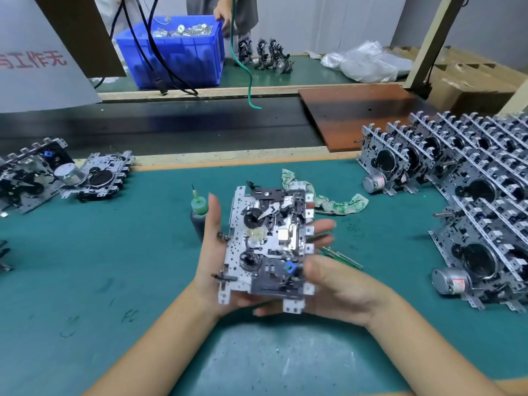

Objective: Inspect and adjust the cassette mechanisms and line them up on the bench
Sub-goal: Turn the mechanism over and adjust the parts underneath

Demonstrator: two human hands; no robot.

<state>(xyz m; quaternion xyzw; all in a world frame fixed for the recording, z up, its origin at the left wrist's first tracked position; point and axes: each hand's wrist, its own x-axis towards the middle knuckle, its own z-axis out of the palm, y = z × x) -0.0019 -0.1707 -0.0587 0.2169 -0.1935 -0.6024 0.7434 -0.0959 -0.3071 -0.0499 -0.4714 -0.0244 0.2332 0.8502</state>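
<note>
Green bench mat (85,267) in workshop, dark belt behind. Far left: two cassette parts (65,175) lying flat on mat. Small green bottle (199,212) just left of hands. Left hand (211,252) flat under middle cassette part (268,247), fingers straight, cradling left edge. Right hand (334,287) curled round lower right corner, thumb on edge. Held above mat, face up. Looks stiff metal, sharp tabs, tiny springs easy to bend; best held by frame edges. Right: neat rows of done parts (457,178).
</note>
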